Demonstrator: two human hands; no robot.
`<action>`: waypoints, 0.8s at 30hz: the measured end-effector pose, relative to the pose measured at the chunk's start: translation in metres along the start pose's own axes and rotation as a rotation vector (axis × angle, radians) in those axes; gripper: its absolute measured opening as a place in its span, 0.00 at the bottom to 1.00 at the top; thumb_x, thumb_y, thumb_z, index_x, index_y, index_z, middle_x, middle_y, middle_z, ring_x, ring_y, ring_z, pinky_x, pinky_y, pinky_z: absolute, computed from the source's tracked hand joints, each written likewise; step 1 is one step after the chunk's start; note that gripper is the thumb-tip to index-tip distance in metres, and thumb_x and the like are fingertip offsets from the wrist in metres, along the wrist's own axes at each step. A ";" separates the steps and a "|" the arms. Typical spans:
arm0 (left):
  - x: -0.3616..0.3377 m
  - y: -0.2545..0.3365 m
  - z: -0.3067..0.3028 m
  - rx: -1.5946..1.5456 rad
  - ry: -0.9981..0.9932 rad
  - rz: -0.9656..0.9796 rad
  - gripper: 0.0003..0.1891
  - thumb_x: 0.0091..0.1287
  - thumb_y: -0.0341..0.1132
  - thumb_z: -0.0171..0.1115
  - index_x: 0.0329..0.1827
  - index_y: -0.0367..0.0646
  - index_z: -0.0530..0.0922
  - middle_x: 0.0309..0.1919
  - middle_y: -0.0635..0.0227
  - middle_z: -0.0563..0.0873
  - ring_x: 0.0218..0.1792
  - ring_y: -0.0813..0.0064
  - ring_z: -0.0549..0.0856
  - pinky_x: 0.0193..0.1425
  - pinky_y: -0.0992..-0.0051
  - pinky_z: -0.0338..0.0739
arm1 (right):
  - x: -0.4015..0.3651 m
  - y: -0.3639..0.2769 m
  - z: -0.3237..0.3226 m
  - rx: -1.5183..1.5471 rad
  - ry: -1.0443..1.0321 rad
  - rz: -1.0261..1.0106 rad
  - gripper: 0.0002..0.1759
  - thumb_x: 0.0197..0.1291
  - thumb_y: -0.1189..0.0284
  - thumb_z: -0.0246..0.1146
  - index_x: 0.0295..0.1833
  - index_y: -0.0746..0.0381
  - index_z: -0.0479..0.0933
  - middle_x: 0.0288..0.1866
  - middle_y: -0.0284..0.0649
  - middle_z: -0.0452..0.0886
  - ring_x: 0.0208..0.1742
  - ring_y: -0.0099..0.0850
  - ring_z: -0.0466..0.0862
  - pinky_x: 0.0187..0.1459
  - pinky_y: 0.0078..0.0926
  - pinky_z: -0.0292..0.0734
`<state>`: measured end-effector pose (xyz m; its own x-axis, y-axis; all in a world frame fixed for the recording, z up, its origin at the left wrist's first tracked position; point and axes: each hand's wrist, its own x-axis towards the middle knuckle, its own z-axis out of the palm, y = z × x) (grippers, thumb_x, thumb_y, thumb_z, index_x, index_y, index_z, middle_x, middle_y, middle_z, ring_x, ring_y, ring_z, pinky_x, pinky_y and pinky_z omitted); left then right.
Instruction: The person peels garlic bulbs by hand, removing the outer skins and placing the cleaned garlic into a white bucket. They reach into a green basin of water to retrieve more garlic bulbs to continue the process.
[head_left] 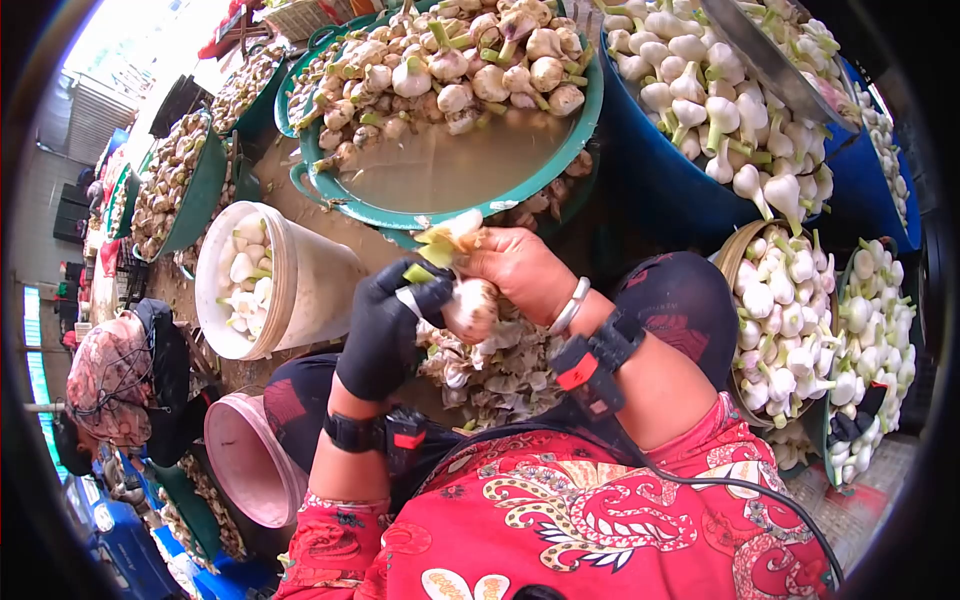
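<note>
Over my lap, my left hand [388,328], in a black glove, is closed round a garlic bulb [473,311] with a purplish-white skin. A pale band shows across the gloved fingers. My right hand [525,275] is bare, with a bracelet at the wrist, and its fingers pinch loose papery skin [455,238] above the bulb. A green stalk end [420,272] sticks up beside the gloved thumb. Below both hands lies a heap of peeled-off garlic skins [490,375].
Ahead stands a green tub [450,214] of unpeeled garlic and murky water. A blue barrel [640,140] and a basket [735,245] of clean bulbs are on the right. To the left are a white bucket [320,285] with peeled garlic and a pink bucket [250,460]. Another person [115,380] sits farther left.
</note>
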<state>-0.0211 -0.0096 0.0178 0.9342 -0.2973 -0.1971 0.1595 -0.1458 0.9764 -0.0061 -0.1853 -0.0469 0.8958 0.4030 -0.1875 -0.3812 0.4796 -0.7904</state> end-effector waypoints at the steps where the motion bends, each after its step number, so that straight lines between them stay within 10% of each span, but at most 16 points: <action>1: 0.002 0.001 -0.003 0.003 0.026 0.064 0.09 0.60 0.26 0.60 0.43 0.36 0.82 0.31 0.70 0.84 0.31 0.79 0.81 0.37 0.79 0.75 | -0.002 -0.005 0.005 -0.191 -0.024 -0.228 0.14 0.66 0.76 0.56 0.55 0.67 0.76 0.44 0.35 0.82 0.46 0.23 0.80 0.51 0.24 0.75; 2: 0.017 -0.020 -0.023 0.663 0.005 0.590 0.10 0.60 0.23 0.56 0.41 0.37 0.83 0.30 0.66 0.84 0.30 0.74 0.82 0.36 0.78 0.76 | -0.008 -0.013 0.011 -0.143 -0.004 -0.266 0.12 0.68 0.76 0.55 0.53 0.67 0.77 0.44 0.34 0.82 0.45 0.20 0.79 0.48 0.22 0.75; 5: 0.021 -0.031 -0.056 0.747 0.197 0.471 0.13 0.59 0.21 0.56 0.45 0.38 0.82 0.32 0.63 0.85 0.31 0.70 0.83 0.39 0.75 0.78 | -0.018 -0.024 0.019 -0.837 -0.186 -0.694 0.15 0.61 0.77 0.57 0.53 0.62 0.78 0.43 0.41 0.83 0.43 0.30 0.82 0.46 0.27 0.75; 6: 0.020 -0.027 -0.054 0.561 0.248 0.493 0.12 0.60 0.22 0.57 0.46 0.37 0.82 0.32 0.62 0.85 0.31 0.70 0.82 0.42 0.76 0.77 | -0.019 -0.020 0.010 -1.034 -0.297 -0.537 0.18 0.59 0.78 0.56 0.55 0.61 0.77 0.45 0.46 0.82 0.47 0.36 0.82 0.50 0.30 0.76; 9: 0.010 -0.032 -0.066 0.504 0.374 0.516 0.09 0.66 0.27 0.57 0.47 0.34 0.80 0.34 0.62 0.85 0.36 0.72 0.83 0.48 0.76 0.77 | -0.025 -0.041 -0.002 -0.214 0.091 -0.276 0.13 0.63 0.79 0.49 0.50 0.70 0.76 0.34 0.36 0.81 0.32 0.23 0.80 0.36 0.21 0.76; 11: 0.009 -0.049 -0.093 1.946 0.437 0.884 0.11 0.69 0.32 0.57 0.49 0.33 0.78 0.38 0.63 0.85 0.41 0.74 0.83 0.49 0.75 0.78 | -0.018 -0.062 -0.012 0.023 0.269 -0.373 0.15 0.64 0.78 0.48 0.51 0.69 0.76 0.27 0.33 0.77 0.24 0.18 0.70 0.25 0.19 0.67; 13: 0.011 -0.069 -0.093 1.749 0.380 0.883 0.13 0.69 0.34 0.58 0.51 0.33 0.76 0.39 0.62 0.84 0.42 0.71 0.83 0.49 0.71 0.79 | -0.017 -0.062 -0.021 -0.249 0.264 -0.244 0.16 0.62 0.74 0.53 0.53 0.68 0.75 0.30 0.36 0.80 0.26 0.22 0.78 0.28 0.21 0.73; 15: 0.011 -0.079 -0.075 0.875 0.380 0.625 0.16 0.68 0.33 0.58 0.54 0.32 0.74 0.39 0.58 0.84 0.41 0.65 0.83 0.49 0.68 0.79 | -0.015 -0.041 -0.017 -0.835 -0.059 -0.137 0.16 0.55 0.71 0.60 0.48 0.66 0.79 0.30 0.39 0.83 0.30 0.28 0.82 0.33 0.26 0.77; 17: 0.007 -0.067 -0.077 0.818 0.346 0.580 0.14 0.66 0.31 0.60 0.51 0.33 0.76 0.38 0.56 0.84 0.42 0.63 0.84 0.51 0.67 0.79 | -0.010 -0.015 -0.016 -1.196 -0.274 0.027 0.15 0.50 0.68 0.66 0.43 0.64 0.81 0.32 0.44 0.84 0.33 0.35 0.84 0.39 0.30 0.79; 19: 0.009 -0.046 -0.087 0.706 0.290 0.506 0.10 0.63 0.29 0.62 0.45 0.34 0.80 0.37 0.51 0.84 0.43 0.60 0.84 0.54 0.64 0.77 | -0.009 -0.006 -0.012 -1.203 0.006 -0.013 0.15 0.50 0.67 0.66 0.41 0.65 0.82 0.33 0.46 0.84 0.35 0.40 0.85 0.41 0.32 0.78; 21: 0.003 -0.026 -0.158 1.237 0.281 0.760 0.11 0.63 0.26 0.61 0.48 0.34 0.80 0.41 0.56 0.85 0.44 0.67 0.84 0.54 0.69 0.77 | -0.009 -0.012 -0.014 -1.207 0.143 -0.049 0.15 0.48 0.65 0.65 0.39 0.64 0.82 0.33 0.50 0.84 0.37 0.43 0.85 0.43 0.35 0.79; 23: -0.001 0.001 -0.195 0.219 0.638 0.292 0.12 0.64 0.25 0.60 0.51 0.34 0.79 0.44 0.63 0.85 0.48 0.73 0.81 0.55 0.73 0.75 | -0.010 -0.019 -0.016 -0.959 0.237 -0.125 0.15 0.48 0.67 0.64 0.41 0.65 0.82 0.33 0.49 0.84 0.37 0.40 0.86 0.42 0.33 0.79; 24: -0.001 0.004 -0.217 0.442 0.681 0.302 0.12 0.65 0.25 0.58 0.51 0.34 0.79 0.45 0.65 0.84 0.48 0.73 0.81 0.55 0.74 0.75 | -0.007 -0.016 -0.016 -0.771 0.244 -0.101 0.14 0.50 0.69 0.64 0.43 0.65 0.81 0.34 0.47 0.85 0.36 0.34 0.86 0.42 0.29 0.79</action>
<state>0.0479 0.1944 0.0407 0.9267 0.2270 0.2995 -0.1332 -0.5468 0.8266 -0.0026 -0.2081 -0.0427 0.9758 0.1628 -0.1457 -0.1113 -0.2033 -0.9728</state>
